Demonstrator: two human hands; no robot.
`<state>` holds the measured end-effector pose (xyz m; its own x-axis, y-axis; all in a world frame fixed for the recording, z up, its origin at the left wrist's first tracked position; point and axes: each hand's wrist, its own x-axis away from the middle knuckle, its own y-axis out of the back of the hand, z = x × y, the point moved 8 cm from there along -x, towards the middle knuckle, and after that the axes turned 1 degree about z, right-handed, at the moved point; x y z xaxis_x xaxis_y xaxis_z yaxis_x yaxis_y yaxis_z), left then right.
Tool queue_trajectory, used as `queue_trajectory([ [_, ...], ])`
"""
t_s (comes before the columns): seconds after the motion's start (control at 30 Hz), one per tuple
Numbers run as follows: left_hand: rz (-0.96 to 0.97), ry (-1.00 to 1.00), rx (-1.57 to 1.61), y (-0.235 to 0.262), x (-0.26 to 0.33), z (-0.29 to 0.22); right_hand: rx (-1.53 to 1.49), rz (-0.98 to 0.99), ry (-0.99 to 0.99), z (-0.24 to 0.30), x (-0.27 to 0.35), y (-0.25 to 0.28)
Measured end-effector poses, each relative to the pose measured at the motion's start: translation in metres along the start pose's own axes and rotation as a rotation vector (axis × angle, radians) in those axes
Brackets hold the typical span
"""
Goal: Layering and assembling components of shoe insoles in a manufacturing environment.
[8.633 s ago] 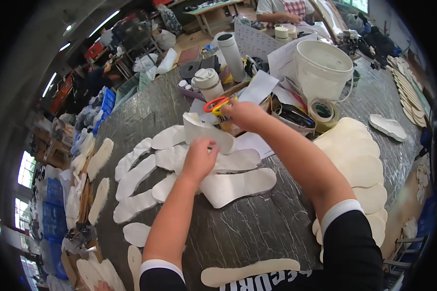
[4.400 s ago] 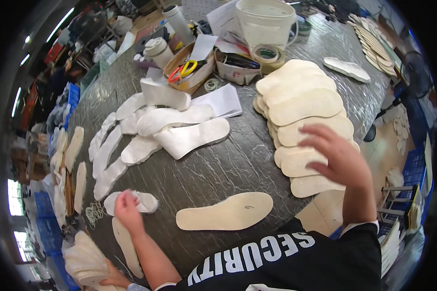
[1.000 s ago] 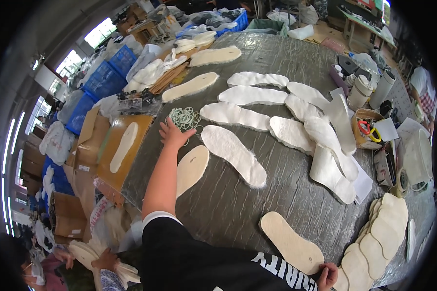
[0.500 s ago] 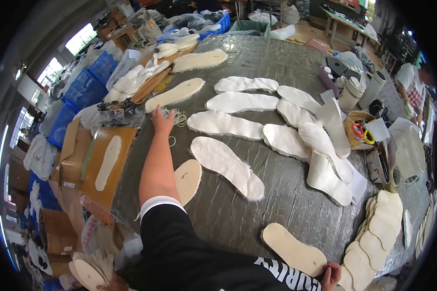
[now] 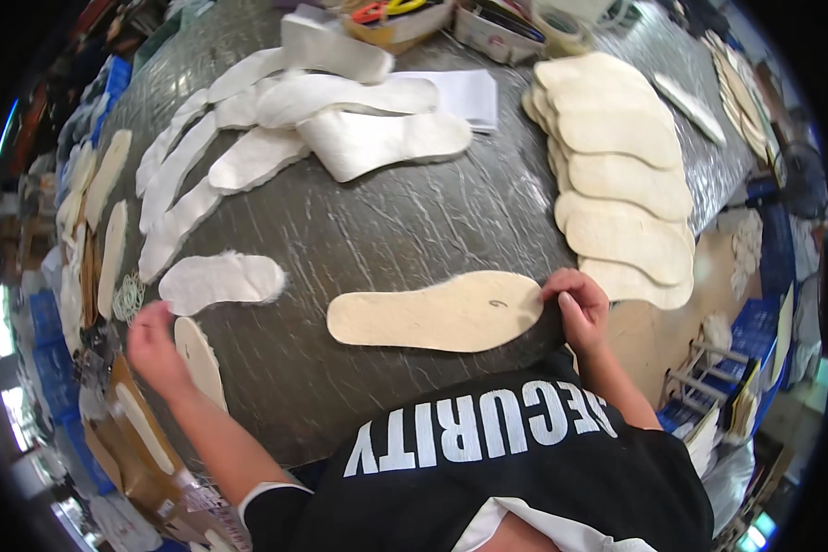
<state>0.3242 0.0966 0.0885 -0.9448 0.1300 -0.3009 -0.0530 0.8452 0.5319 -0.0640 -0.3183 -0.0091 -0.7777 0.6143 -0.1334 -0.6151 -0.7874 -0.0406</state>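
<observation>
A beige insole (image 5: 437, 313) lies flat on the grey table (image 5: 396, 216) right in front of me. My right hand (image 5: 577, 308) pinches its right end at the table's near edge. My left hand (image 5: 155, 345) hovers curled at the table's left edge, beside a small beige insole (image 5: 200, 357) and just below a white fuzzy insole (image 5: 221, 279). A bundle of thin rubber bands (image 5: 127, 296) lies just above that hand. Whether the left hand holds anything is hidden.
Several white fuzzy insoles (image 5: 276, 120) fan out at the far left. A row of overlapping beige insoles (image 5: 621, 170) runs down the right. White paper (image 5: 465, 92), a box with scissors (image 5: 396, 14) and a tape roll (image 5: 561, 18) sit at the back.
My view has swung from the table's left end back to the middle. My left hand has drawn back from the rubber bands toward me. My right hand stays on the beige insole.
</observation>
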Motion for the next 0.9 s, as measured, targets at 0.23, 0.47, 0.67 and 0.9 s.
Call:
queue_trajectory([
  [0.23,0.722,-0.594,-0.071,-0.159,0.176,-0.145,0.370,-0.049,0.182,0.023,0.022,-0.001],
  [0.47,0.866,-0.686,-0.555,-0.196,0.192,-0.142,1.115,0.555,0.317,0.036,0.012,-0.090],
  [0.67,0.849,-0.316,-0.390,-0.178,0.174,-0.083,1.207,0.714,0.271,0.017,0.006,-0.105],
  [0.9,0.628,0.312,0.483,-0.156,0.178,-0.040,0.906,0.436,0.139,0.036,-0.025,-0.089],
])
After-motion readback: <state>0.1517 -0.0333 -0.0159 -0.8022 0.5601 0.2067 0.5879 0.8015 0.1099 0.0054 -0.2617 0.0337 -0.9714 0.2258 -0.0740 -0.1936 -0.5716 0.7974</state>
